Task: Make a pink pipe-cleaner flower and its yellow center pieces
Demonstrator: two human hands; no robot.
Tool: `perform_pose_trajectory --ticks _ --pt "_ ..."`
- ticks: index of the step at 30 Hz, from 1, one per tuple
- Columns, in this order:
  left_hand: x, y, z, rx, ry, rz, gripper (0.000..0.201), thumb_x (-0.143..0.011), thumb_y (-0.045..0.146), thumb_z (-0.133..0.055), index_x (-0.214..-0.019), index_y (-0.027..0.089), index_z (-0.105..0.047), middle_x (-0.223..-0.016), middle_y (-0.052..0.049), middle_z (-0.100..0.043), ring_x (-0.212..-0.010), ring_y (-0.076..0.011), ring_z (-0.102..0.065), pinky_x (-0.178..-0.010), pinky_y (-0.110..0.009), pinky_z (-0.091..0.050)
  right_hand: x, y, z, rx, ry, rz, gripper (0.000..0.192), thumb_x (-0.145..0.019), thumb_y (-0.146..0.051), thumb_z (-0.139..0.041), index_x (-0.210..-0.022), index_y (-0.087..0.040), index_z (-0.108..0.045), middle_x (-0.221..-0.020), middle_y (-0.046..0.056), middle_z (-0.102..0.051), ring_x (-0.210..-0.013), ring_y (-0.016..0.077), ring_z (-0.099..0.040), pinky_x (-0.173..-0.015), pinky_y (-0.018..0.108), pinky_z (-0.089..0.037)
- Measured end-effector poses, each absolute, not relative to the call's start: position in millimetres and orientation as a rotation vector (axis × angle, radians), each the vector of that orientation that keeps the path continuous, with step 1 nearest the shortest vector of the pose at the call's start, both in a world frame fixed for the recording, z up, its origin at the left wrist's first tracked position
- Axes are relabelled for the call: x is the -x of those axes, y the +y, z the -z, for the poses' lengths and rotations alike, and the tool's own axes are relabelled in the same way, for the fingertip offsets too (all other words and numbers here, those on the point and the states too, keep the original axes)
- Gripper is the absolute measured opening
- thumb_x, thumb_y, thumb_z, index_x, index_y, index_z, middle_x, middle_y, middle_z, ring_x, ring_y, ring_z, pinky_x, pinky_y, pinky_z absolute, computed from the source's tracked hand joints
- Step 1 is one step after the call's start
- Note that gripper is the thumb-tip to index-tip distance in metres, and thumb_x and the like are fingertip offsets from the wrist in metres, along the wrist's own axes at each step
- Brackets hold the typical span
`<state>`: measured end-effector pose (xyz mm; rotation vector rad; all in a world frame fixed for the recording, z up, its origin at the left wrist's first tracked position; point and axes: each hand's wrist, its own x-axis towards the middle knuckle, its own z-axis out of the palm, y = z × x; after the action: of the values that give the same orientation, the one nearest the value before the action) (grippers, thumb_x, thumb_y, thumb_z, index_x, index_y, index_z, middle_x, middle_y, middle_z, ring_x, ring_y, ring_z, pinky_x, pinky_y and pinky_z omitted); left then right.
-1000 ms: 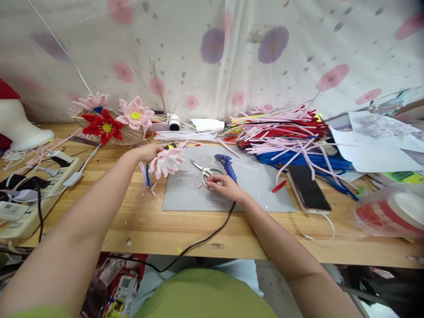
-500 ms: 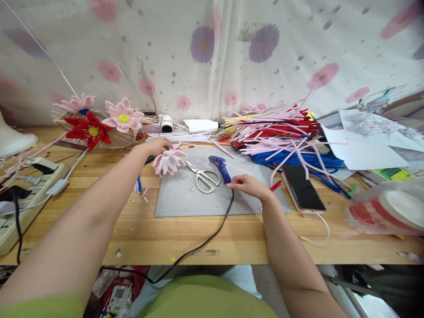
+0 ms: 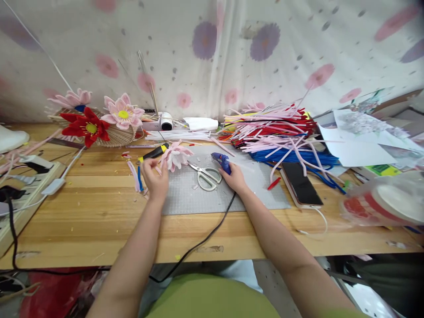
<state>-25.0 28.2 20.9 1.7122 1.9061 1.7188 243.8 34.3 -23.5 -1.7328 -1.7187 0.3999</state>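
Observation:
My left hand is closed in a pinch at the left edge of a pink-and-white fuzzy flower, its fingertips on a pale pink petal there. My right hand wraps the handle of a blue hot glue gun, whose nozzle points left and away from me. Between the two hands, scissors with pale handles lie on a grey cutting mat. Just behind my left hand is a black-and-yellow tool, partly hidden by the hand. Short pink and blue pipe cleaner pieces lie to its left.
Finished red and pink flowers stand at back left. A heap of pipe cleaners lies at back right, near a phone and a plastic-wrapped tub. A power strip sits left. The gun's black cord crosses the table's front edge.
My left hand has drawn back towards me from behind the flower, which sits slightly further right. My right hand has gone from fingertips at the glue gun's end to a full grip.

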Motion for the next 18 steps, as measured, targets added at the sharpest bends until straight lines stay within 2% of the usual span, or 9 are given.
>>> perform_pose_trajectory --ticks 3,5,7,13,15,18 --pt "8.0 7.5 -6.2 -1.848 1.652 -1.384 0.02 -0.08 0.036 -0.047 -0.091 0.02 -0.045 -0.085 -0.004 -0.053 -0.073 -0.013 -0.053 -0.07 -0.027 -0.044 -250.2 37.5 25.1 1.717 -1.694 -0.414 0.031 -0.078 -0.04 -0.051 -0.095 -0.016 -0.059 -0.094 0.01 -0.061 -0.087 0.0221 -0.054 -0.08 0.035 -0.041" --pt "2.6 5.8 -1.7 -1.96 1.444 -1.056 0.016 -0.08 0.035 -0.046 -0.09 0.021 -0.047 -0.081 -0.003 -0.056 -0.068 -0.0126 -0.054 -0.062 -0.025 -0.043 -256.2 41.0 25.6 1.726 -1.717 -0.396 0.032 -0.077 -0.04 -0.051 -0.095 -0.015 -0.059 -0.095 0.01 -0.062 -0.088 0.0223 -0.054 -0.081 0.035 -0.041" --pt "1.2 10.7 1.7 -1.948 1.343 -0.899 0.018 -0.079 0.033 -0.046 -0.093 0.022 -0.047 -0.082 -0.004 -0.058 -0.07 -0.0139 -0.056 -0.056 -0.025 -0.041 -261.5 44.7 25.7 1.743 -1.749 -0.375 0.033 -0.077 -0.039 -0.051 -0.098 -0.014 -0.058 -0.097 0.011 -0.061 -0.09 0.0224 -0.054 -0.081 0.035 -0.041" --pt "12.4 27.7 11.6 -1.919 1.369 -0.904 0.01 -0.077 0.025 -0.046 -0.084 0.019 -0.052 -0.085 -0.005 -0.062 -0.078 -0.0166 -0.058 -0.061 -0.028 -0.043 -270.7 47.9 20.3 1.798 -1.839 -0.343 0.033 -0.077 -0.04 -0.051 -0.095 -0.013 -0.059 -0.097 0.013 -0.062 -0.091 0.0239 -0.055 -0.082 0.037 -0.042" --pt "17.3 30.2 13.7 -1.925 1.398 -0.875 0.015 -0.076 0.019 -0.045 -0.088 0.019 -0.055 -0.094 -0.006 -0.064 -0.083 -0.0176 -0.059 -0.062 -0.029 -0.044 -278.4 45.4 13.8 1.74 -1.934 -0.435 0.041 -0.073 -0.043 -0.056 -0.1 -0.013 -0.059 -0.103 0.013 -0.061 -0.095 0.0252 -0.055 -0.085 0.039 -0.042" --pt "21.0 34.7 16.3 -1.999 1.386 -0.9 0.029 -0.073 0.01 -0.045 -0.098 0.018 -0.056 -0.116 -0.007 -0.059 -0.104 -0.0194 -0.055 -0.076 -0.032 -0.047 -301.9 39.2 -5.4 1.674 -1.999 -0.738 0.058 -0.064 -0.051 -0.064 -0.111 -0.018 -0.057 -0.115 0.01 -0.058 -0.104 0.0261 -0.054 -0.09 0.039 -0.043"
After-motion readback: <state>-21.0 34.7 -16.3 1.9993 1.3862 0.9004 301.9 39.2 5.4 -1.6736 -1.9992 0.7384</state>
